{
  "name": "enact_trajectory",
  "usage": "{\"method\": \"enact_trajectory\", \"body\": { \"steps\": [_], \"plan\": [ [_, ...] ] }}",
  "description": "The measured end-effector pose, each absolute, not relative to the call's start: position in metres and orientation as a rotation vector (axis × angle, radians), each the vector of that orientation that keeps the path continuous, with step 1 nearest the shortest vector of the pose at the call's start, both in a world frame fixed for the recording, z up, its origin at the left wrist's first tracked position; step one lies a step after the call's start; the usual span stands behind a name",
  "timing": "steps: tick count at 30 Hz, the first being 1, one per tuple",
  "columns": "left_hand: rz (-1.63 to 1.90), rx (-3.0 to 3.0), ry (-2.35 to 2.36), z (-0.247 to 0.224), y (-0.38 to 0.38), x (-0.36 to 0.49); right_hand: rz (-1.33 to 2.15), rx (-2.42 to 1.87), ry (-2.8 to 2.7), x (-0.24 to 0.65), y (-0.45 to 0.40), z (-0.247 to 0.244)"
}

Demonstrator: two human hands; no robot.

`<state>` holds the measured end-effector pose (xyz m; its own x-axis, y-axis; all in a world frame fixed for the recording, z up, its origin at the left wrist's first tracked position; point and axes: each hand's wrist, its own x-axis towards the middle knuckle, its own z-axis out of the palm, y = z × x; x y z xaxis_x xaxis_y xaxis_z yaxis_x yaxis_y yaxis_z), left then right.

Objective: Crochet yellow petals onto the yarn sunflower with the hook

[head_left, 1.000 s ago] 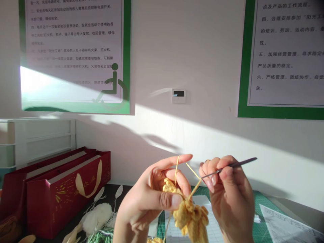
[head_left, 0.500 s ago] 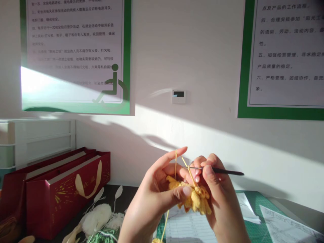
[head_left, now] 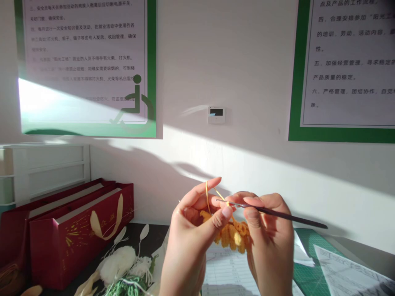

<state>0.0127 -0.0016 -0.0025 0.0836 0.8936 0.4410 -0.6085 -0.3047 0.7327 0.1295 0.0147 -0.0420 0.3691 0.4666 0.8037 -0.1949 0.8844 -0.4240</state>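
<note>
The right hand (head_left: pixel 271 228) is curled around a thin, dark crochet hook (head_left: pixel 293 216), which is pointed left, with its back end tipped down a little. Near its tip, it is met by a strand of thin yellow yarn (head_left: pixel 207 193), hung over the pointing finger of the left hand (head_left: pixel 185 234). The bumpy, yellow crocheted piece (head_left: pixel 231 237) is pinched by the left hand, below the hook and between both hands; part is hidden by the left thumb. Behind, white printed papers (head_left: pixel 222 267), a green cutting mat (head_left: pixel 308 238) and a dark red paper bag (head_left: pixel 61 250) are seen.
</note>
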Motion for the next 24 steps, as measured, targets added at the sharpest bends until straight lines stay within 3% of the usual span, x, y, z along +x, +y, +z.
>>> {"method": "enact_trajectory", "body": {
  "steps": [11, 24],
  "plan": [
    [1.550, 1.070, 0.325, -0.008, 0.003, 0.014, 0.215, -0.327, -1.080, 0.128, 0.016, -0.038],
    [1.460, 1.084, 0.284, -0.009, 0.005, 0.004, 0.412, -0.292, -1.127, 0.134, 0.027, -0.044]
  ]
}}
